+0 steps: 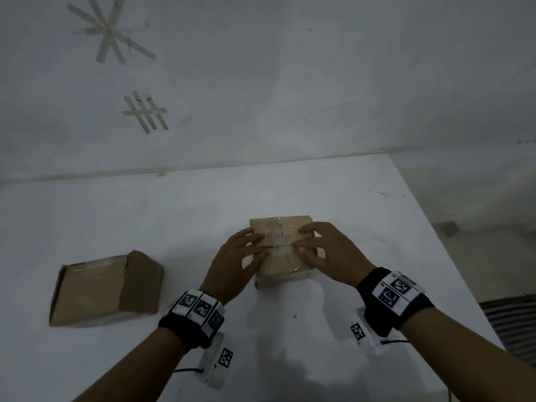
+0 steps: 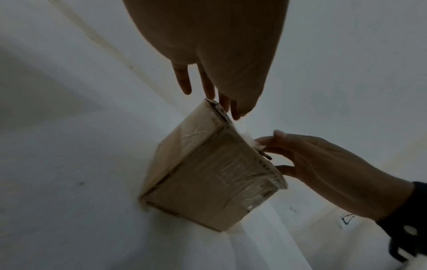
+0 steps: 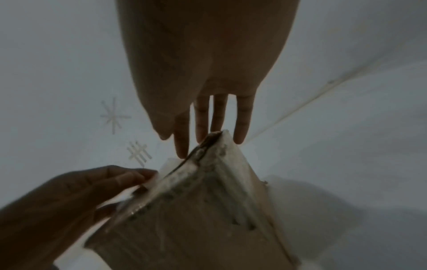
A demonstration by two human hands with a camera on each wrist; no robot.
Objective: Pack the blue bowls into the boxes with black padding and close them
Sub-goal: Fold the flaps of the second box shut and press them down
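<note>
From the top of the frame the right hand (image 3: pixel 203 76) reaches down, straight fingers (image 3: pixel 201 118) touching the upper edge of a brown, tape-covered cardboard box (image 3: pixel 208 210). The left hand (image 3: pixel 69 197) touches that edge from lower left.

Two cardboard boxes (image 1: pixel 282 248) (image 1: pixel 107 288), two hands (image 1: pixel 232 268) (image 1: pixel 333 253), two tape marks (image 1: pixel 108 30) (image 1: pixel 146 114)

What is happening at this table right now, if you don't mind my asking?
A person has both hands on the top flaps of a small cardboard box on the white table: left hand and right hand press them flat. A second cardboard box lies to the left, untouched. No bowls are visible.
</note>
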